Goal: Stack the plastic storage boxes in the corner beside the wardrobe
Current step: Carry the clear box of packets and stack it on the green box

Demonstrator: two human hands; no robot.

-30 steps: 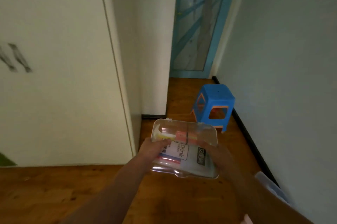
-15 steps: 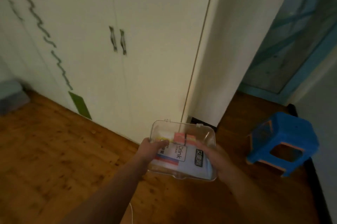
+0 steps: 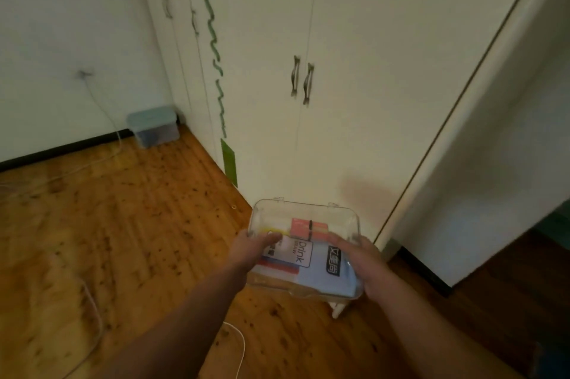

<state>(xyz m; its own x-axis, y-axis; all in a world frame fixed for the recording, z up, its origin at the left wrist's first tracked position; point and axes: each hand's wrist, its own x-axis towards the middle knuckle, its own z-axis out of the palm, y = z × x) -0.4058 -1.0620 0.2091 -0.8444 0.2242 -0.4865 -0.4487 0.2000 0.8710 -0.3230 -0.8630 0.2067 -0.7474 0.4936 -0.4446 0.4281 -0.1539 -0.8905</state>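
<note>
I carry a clear plastic storage box (image 3: 303,221) with a lid, holding coloured packets and a blue pack, at waist height in front of the white wardrobe (image 3: 354,76). My left hand (image 3: 251,250) grips its left edge with the thumb on the lid. My right hand (image 3: 367,264) grips its right edge. A second storage box (image 3: 154,127) with a pale blue lid sits on the floor in the far corner, between the wardrobe's left side and the wall.
Wooden floor (image 3: 123,224) stretches left toward the corner. White cables (image 3: 92,310) trail over the floor at left and below my arms. A wall cable (image 3: 101,107) hangs near the corner box. An open doorway lies at the right edge.
The view has swung left: the blue stool and glass door have left the frame, and the corner with the blue-lidded box has come into sight. Both hands keep the same hold on the clear box.
</note>
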